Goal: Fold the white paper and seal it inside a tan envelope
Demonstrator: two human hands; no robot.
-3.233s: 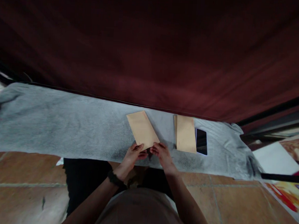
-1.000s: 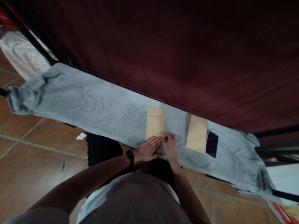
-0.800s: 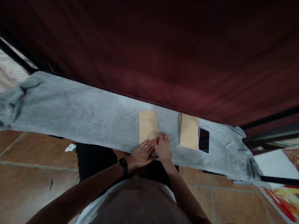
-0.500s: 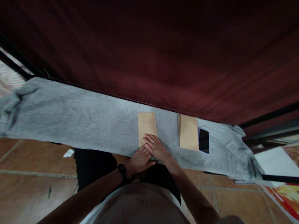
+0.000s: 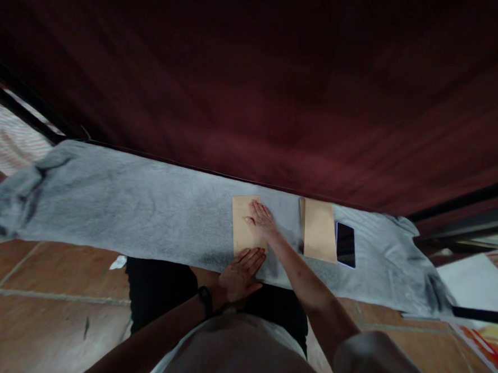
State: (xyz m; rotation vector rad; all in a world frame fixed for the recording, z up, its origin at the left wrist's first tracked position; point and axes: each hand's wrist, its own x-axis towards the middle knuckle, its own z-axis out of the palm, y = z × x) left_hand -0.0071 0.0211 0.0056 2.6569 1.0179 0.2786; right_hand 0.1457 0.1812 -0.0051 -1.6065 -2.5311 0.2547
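Observation:
A brown paper envelope [image 5: 242, 231] lies flat on the grey cloth in front of me. My right hand [image 5: 262, 220] rests flat across its upper right part, fingers stretched out and thumb apart. At the envelope's near edge lies my left hand [image 5: 240, 273], with its fingertips on the paper and its fingers extended. A black band circles the left wrist. To the right sits a stack of similar brown envelopes [image 5: 321, 230], which neither hand touches.
Beside the stack is a dark-screened phone [image 5: 345, 245]. Grey cloth [image 5: 147, 203] covers the long narrow surface, and a dark red curtain [image 5: 253, 113] hangs behind it. White sheets [image 5: 475, 279] lie at the far right. A white scrap [image 5: 118, 262] is on the tiled floor.
My right hand has come off my left hand and moved up the envelope. The left hand stays at the near edge. The whole view has shifted slightly.

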